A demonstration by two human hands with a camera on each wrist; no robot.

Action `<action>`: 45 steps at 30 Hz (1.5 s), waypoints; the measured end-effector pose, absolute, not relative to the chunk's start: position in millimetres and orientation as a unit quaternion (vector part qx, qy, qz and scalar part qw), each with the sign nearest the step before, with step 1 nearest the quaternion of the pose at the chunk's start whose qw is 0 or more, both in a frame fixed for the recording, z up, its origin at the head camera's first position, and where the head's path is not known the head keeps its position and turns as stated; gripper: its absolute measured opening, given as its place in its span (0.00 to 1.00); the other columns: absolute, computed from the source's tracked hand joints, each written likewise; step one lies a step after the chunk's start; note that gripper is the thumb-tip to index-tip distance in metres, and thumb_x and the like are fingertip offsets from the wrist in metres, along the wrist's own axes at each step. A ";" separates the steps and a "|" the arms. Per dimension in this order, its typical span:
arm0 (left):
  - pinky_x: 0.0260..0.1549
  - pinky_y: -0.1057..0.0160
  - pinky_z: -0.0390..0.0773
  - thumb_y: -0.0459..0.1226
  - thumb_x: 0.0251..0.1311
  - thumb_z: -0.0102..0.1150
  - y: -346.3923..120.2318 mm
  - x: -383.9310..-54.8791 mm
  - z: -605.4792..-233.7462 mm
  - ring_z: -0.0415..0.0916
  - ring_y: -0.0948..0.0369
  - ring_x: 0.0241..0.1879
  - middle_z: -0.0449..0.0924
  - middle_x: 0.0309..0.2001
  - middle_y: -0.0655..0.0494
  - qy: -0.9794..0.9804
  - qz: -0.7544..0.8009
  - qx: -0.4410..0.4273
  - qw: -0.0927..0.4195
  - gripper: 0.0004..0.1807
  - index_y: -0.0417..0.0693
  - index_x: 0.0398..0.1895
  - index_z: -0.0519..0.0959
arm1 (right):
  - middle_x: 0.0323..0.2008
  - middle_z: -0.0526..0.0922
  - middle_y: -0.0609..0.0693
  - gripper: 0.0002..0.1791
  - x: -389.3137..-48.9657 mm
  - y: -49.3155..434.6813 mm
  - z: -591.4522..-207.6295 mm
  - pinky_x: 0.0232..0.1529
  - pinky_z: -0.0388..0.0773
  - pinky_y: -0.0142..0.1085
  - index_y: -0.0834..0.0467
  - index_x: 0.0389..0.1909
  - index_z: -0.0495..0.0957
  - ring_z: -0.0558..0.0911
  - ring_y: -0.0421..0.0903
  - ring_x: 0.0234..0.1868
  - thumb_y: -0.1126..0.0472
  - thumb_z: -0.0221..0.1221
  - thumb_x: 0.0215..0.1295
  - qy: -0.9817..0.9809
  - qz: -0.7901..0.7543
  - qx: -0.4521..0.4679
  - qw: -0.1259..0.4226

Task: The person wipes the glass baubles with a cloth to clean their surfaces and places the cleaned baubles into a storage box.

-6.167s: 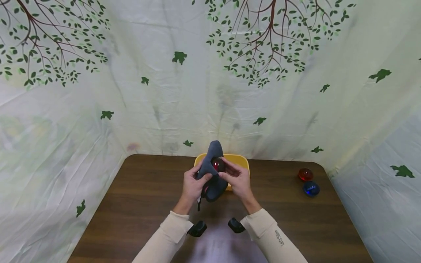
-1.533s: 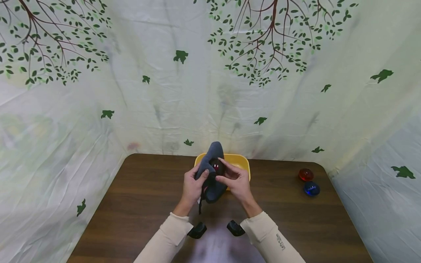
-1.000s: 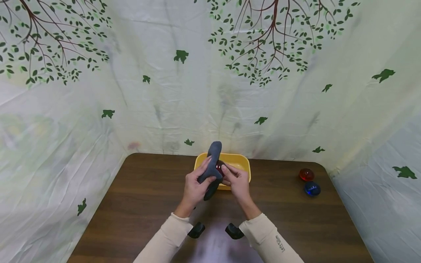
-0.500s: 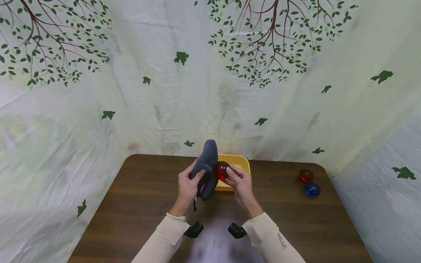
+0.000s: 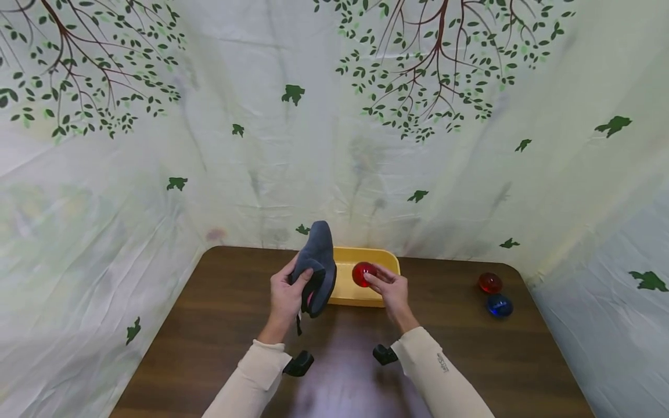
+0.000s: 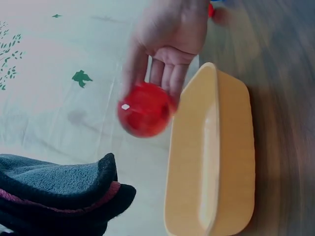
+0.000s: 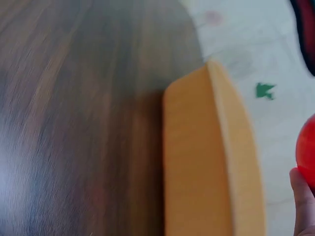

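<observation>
My left hand [image 5: 286, 299] grips a soft blue-grey fabric item [image 5: 317, 249], slipper-like in shape, with dark edges and a little pink inside. A dark cord dangles from its lower end. In the left wrist view, the fabric item [image 6: 54, 184] shows a fleecy surface and a pink strip between dark layers. My right hand [image 5: 392, 293] holds a clear red ball [image 5: 363, 274] at its fingertips, over the yellow bin [image 5: 366, 302]. The ball [image 6: 145, 110] hangs apart from the fabric in the left wrist view. Only part of the ball [image 7: 307, 152] shows in the right wrist view.
On the right of the brown table [image 5: 230, 325] lie another red ball [image 5: 490, 283] and a blue ball [image 5: 500, 305], side by side. A pale curtain [image 5: 355, 174] with printed branches and leaves hangs behind the table. The bin stands near the table's back edge.
The red ball was partly covered by the fabric item; my right hand has drawn it out to the right. My left hand has shifted left with the fabric item.
</observation>
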State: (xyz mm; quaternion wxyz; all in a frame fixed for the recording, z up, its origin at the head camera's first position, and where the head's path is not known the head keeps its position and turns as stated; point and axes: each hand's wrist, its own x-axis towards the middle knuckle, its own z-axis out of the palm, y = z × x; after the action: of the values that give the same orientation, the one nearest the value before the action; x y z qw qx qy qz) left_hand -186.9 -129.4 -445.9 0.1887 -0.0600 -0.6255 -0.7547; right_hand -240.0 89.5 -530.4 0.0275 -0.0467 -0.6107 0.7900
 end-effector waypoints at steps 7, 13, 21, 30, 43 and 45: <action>0.44 0.67 0.80 0.23 0.57 0.61 -131.8 -188.6 -448.5 0.80 0.66 0.44 0.76 0.54 0.33 -0.625 -0.757 -0.054 0.184 0.24 0.29 0.59 0.73 | 0.53 0.81 0.61 0.26 -253.6 85.9 -549.1 0.49 0.79 0.39 0.63 0.55 0.79 0.80 0.56 0.54 0.63 0.71 0.53 -0.696 0.715 -0.063 0.026; 0.43 0.67 0.80 0.23 0.57 0.62 -132.7 -189.9 -449.6 0.81 0.66 0.43 0.78 0.53 0.36 -0.627 -0.754 -0.048 0.190 0.24 0.29 0.59 0.73 | 0.53 0.81 0.59 0.28 -259.1 81.2 -556.9 0.53 0.77 0.42 0.61 0.55 0.79 0.78 0.57 0.56 0.61 0.72 0.52 -0.749 0.659 -0.073 0.013; 0.44 0.67 0.80 0.23 0.57 0.60 -133.4 -188.5 -449.3 0.80 0.66 0.44 0.75 0.55 0.32 -0.623 -0.760 -0.054 0.178 0.25 0.30 0.60 0.72 | 0.52 0.81 0.62 0.29 -260.6 78.6 -565.2 0.54 0.76 0.45 0.65 0.54 0.79 0.78 0.58 0.54 0.64 0.74 0.49 -0.785 0.617 -0.059 0.012; 0.43 0.66 0.81 0.23 0.57 0.61 -132.9 -189.4 -449.6 0.81 0.65 0.42 0.76 0.53 0.33 -0.617 -0.765 -0.051 0.178 0.25 0.29 0.60 0.72 | 0.55 0.78 0.65 0.24 -260.4 80.2 -565.8 0.52 0.76 0.47 0.69 0.55 0.77 0.78 0.61 0.55 0.63 0.67 0.59 -0.781 0.623 -0.029 0.017; 0.46 0.68 0.79 0.23 0.57 0.61 -137.9 -191.2 -449.0 0.80 0.66 0.45 0.75 0.54 0.31 -0.627 -0.755 -0.044 0.184 0.25 0.28 0.59 0.72 | 0.50 0.82 0.63 0.18 -262.1 81.0 -565.8 0.50 0.79 0.46 0.67 0.51 0.80 0.80 0.57 0.52 0.62 0.64 0.63 -0.786 0.615 -0.037 0.047; 0.46 0.68 0.79 0.23 0.58 0.61 -138.3 -191.0 -449.1 0.79 0.66 0.45 0.76 0.54 0.32 -0.628 -0.755 -0.043 0.182 0.25 0.28 0.60 0.72 | 0.50 0.82 0.63 0.18 -261.4 83.4 -565.7 0.50 0.79 0.46 0.67 0.51 0.80 0.80 0.56 0.52 0.63 0.64 0.63 -0.784 0.618 -0.034 0.046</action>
State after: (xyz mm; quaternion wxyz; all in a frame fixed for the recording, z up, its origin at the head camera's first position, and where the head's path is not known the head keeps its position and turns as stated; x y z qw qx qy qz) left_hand -191.0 -138.3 -449.1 0.1821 -0.0431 -0.6279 -0.7554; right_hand -261.4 83.4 -565.7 0.0459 -0.0336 -0.7843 0.6177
